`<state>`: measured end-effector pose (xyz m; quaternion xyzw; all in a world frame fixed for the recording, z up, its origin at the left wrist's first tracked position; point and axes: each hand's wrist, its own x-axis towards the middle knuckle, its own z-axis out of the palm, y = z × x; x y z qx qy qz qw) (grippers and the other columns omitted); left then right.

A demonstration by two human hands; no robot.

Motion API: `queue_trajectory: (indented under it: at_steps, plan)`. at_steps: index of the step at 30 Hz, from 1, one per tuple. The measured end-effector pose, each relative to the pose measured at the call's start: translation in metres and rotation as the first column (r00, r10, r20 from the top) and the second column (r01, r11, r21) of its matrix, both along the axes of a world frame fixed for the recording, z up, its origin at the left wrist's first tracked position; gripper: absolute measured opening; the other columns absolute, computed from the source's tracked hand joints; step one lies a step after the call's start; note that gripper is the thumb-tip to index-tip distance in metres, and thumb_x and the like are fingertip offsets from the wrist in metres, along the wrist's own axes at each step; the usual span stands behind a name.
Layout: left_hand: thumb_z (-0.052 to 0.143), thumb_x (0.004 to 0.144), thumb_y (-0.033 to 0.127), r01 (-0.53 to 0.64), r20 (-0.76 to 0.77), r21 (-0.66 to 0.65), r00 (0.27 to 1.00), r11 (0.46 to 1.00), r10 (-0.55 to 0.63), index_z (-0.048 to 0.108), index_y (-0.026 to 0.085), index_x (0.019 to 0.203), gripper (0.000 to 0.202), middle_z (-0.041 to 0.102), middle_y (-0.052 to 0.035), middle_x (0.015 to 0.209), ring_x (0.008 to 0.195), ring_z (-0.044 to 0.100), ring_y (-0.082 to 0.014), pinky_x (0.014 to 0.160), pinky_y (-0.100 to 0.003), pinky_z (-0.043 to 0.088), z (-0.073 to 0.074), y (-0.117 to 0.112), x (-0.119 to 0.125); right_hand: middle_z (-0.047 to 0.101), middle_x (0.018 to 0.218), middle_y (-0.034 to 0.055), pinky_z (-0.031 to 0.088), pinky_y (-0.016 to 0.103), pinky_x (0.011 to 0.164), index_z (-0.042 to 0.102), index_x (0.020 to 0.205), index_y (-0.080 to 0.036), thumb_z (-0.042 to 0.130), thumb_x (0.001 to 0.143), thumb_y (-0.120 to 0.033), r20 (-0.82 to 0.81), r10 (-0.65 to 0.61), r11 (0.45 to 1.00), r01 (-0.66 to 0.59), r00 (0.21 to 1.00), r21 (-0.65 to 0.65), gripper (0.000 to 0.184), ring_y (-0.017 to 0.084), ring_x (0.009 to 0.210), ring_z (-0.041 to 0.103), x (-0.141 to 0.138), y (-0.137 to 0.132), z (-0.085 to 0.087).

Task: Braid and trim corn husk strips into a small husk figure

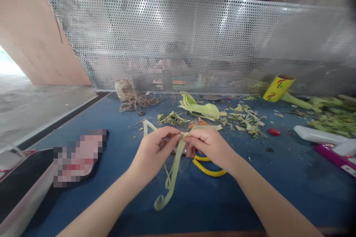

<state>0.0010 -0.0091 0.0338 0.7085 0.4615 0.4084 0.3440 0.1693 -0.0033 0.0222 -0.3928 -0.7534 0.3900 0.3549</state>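
My left hand (pixel 157 150) and my right hand (pixel 210 144) meet over the middle of the table. Thumbs and fingertips of both are pinched on pale green husk strips (pixel 175 168) at a small knot-like bunch. One strip hangs down and curls at its lower end; other ends stick out to the left and right. Beneath my right hand lie scissors with yellow handles (pixel 210 170), their blades mostly hidden. Just beyond the hands lies a larger folded green husk (pixel 198 109), with shredded green bits (pixel 172 118) beside it.
A perforated metal screen (pixel 194 40) closes off the back of the blue table (pixel 133 207). Brown twine (pixel 136 102) lies back left, a yellow tube (pixel 278 88) back right. Leaf scraps (pixel 333 120), a white object (pixel 319 134) and a purple one (pixel 335 157) lie right; a pixelated item (pixel 80 157) left.
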Motion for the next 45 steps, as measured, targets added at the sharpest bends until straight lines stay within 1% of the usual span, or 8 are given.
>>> queue_trajectory:
  at_steps: [8,14,19,23,26,29,36,45]
  plan:
    - [0.059,0.071,0.025,-0.067,-0.039,0.072,0.997,0.995,0.070,0.065,0.018,0.070,0.008,0.063,-0.0013,0.066,0.053,0.052,-0.0112,0.047,-0.019,0.040,-0.006,-0.002,-0.002,0.063,0.057,0.0003,0.047,0.024,0.060,0.056,0.059,-0.020,0.044,0.085,-0.040,0.134,0.000,0.998,-0.009,0.991,0.065,0.036,0.013,0.056,0.060,0.003,-0.001,0.001]
    - [0.055,0.075,0.027,0.036,-0.061,-0.044,0.997,0.998,-0.039,0.063,0.017,0.075,0.013,0.061,0.0001,0.064,0.039,0.048,-0.0073,0.039,-0.019,0.039,-0.006,-0.001,-0.003,0.064,0.059,0.0006,0.045,0.023,0.058,0.057,0.060,-0.019,0.044,0.086,-0.035,0.187,-0.005,0.998,-0.006,0.982,0.060,0.033,0.013,0.056,0.061,0.005,-0.002,0.003]
    - [0.053,0.077,0.027,0.104,-0.074,-0.089,0.991,0.991,-0.111,0.063,0.018,0.074,0.014,0.061,0.0002,0.067,0.040,0.047,-0.0069,0.040,-0.018,0.040,-0.006,0.002,-0.004,0.065,0.061,0.0001,0.045,0.023,0.061,0.060,0.064,-0.019,0.045,0.086,-0.038,0.232,0.017,1.000,-0.022,0.973,0.018,0.032,0.013,0.059,0.062,0.009,-0.003,0.004]
    - [0.053,0.078,0.024,0.105,-0.225,0.082,0.971,0.991,-0.084,0.065,0.018,0.075,0.014,0.063,-0.0005,0.072,0.047,0.051,-0.0077,0.048,-0.018,0.042,-0.006,0.005,-0.007,0.065,0.058,-0.0004,0.045,0.022,0.060,0.061,0.068,-0.019,0.044,0.086,-0.035,0.267,0.072,0.997,-0.064,0.961,-0.040,0.030,0.012,0.056,0.061,0.012,-0.004,0.006]
    - [0.053,0.079,0.022,0.152,-0.336,0.282,0.940,0.947,-0.051,0.066,0.019,0.075,0.014,0.063,-0.0006,0.071,0.059,0.055,-0.0099,0.057,-0.018,0.044,-0.005,0.008,-0.008,0.064,0.058,0.0004,0.045,0.021,0.058,0.060,0.067,-0.018,0.044,0.086,-0.034,0.275,0.097,0.994,-0.077,0.957,-0.083,0.030,0.012,0.056,0.061,0.014,-0.002,0.008]
    - [0.051,0.080,0.019,0.185,-0.344,0.346,0.937,0.920,-0.060,0.065,0.019,0.076,0.015,0.064,-0.0002,0.072,0.063,0.056,-0.0100,0.058,-0.018,0.044,-0.006,0.009,-0.008,0.064,0.058,0.0012,0.046,0.021,0.061,0.060,0.069,-0.017,0.044,0.086,-0.035,0.233,0.114,0.988,-0.086,0.966,-0.126,0.030,0.012,0.058,0.062,0.015,0.000,0.008]
    - [0.053,0.078,0.020,0.118,-0.267,0.251,0.962,0.961,-0.048,0.065,0.019,0.074,0.013,0.066,0.0009,0.071,0.059,0.057,-0.0091,0.051,-0.016,0.046,-0.011,0.008,-0.006,0.063,0.056,0.0009,0.046,0.021,0.063,0.058,0.066,-0.016,0.045,0.086,-0.037,0.180,0.139,0.986,-0.120,0.974,-0.114,0.031,0.012,0.059,0.062,0.016,0.003,0.004]
    - [0.052,0.078,0.021,0.162,-0.053,0.063,0.986,0.985,-0.158,0.062,0.016,0.076,0.011,0.062,0.0008,0.068,0.054,0.053,-0.0074,0.049,-0.016,0.044,-0.010,0.006,-0.001,0.058,0.057,-0.0011,0.039,0.021,0.055,0.052,0.063,-0.018,0.044,0.085,-0.042,0.243,-0.022,0.998,0.005,0.970,0.069,0.033,0.011,0.054,0.055,0.011,0.002,0.005]
